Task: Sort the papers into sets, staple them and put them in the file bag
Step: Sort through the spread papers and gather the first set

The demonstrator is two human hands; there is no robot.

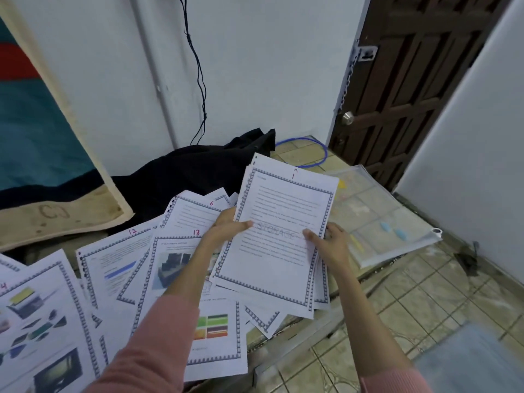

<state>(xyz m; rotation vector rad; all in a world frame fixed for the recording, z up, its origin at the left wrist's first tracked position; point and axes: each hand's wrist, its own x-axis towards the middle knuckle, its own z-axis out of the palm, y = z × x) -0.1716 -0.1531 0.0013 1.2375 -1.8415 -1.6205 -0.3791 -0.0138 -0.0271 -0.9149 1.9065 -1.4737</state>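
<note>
Both arms reaching forward. Left hand (226, 226) gripping stack (280, 236) at left edge, thumb on top; right hand (329, 245) pinching right edge. File bag (397, 219) lying beside.

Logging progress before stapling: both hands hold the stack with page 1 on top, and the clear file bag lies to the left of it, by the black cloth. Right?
Not quite. In the head view the left hand and right hand do hold the stack, page 1 on top, but the clear file bag lies to its right, near the door; the black cloth is on the left.
</note>
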